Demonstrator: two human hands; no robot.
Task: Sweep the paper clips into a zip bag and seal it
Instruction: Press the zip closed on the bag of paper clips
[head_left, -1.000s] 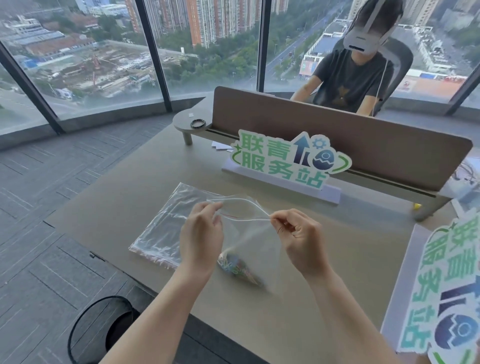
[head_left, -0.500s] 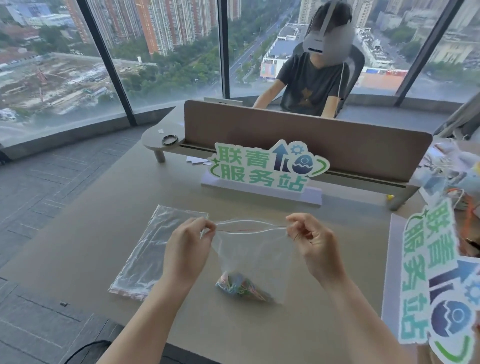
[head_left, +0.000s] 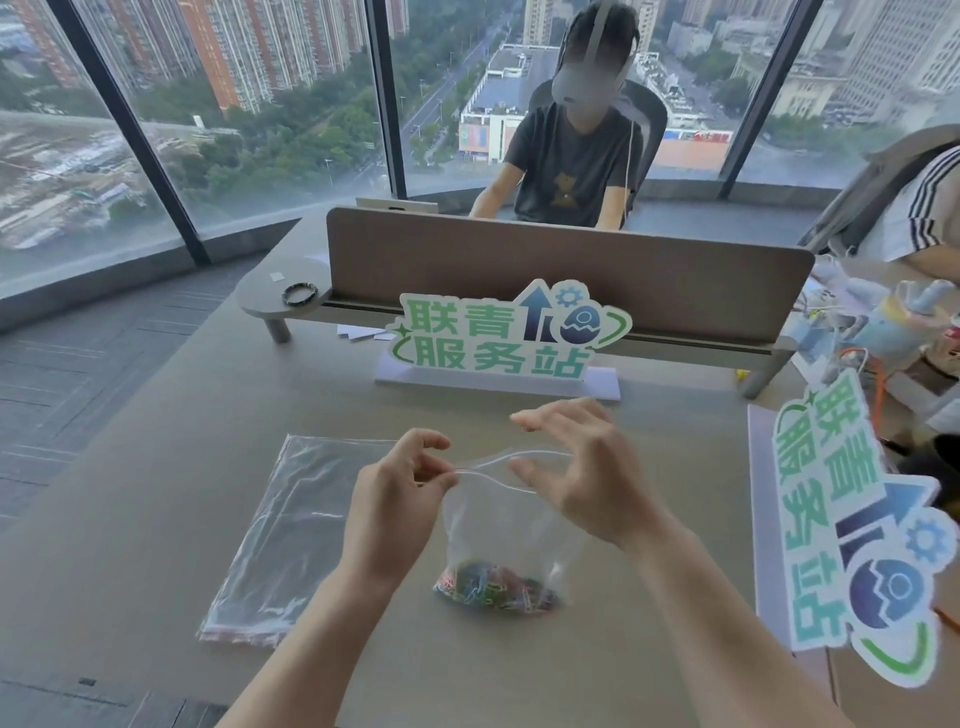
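A clear zip bag hangs upright over the desk. A heap of coloured paper clips lies in its bottom, resting on the desk. My left hand pinches the bag's left top corner at the zip strip. My right hand hovers at the right end of the zip with its fingers spread, thumb below and fingers above the strip, not clearly gripping it. The zip line between the hands looks wavy and partly apart.
A stack of spare clear bags lies flat to the left. A green sign stands behind, another sign at the right. A desk divider crosses the back, with a person seated beyond it.
My right hand has let go of the bag's right top corner and opened its fingers. The left hand keeps its pinch. The view has shifted and tilted up a little.
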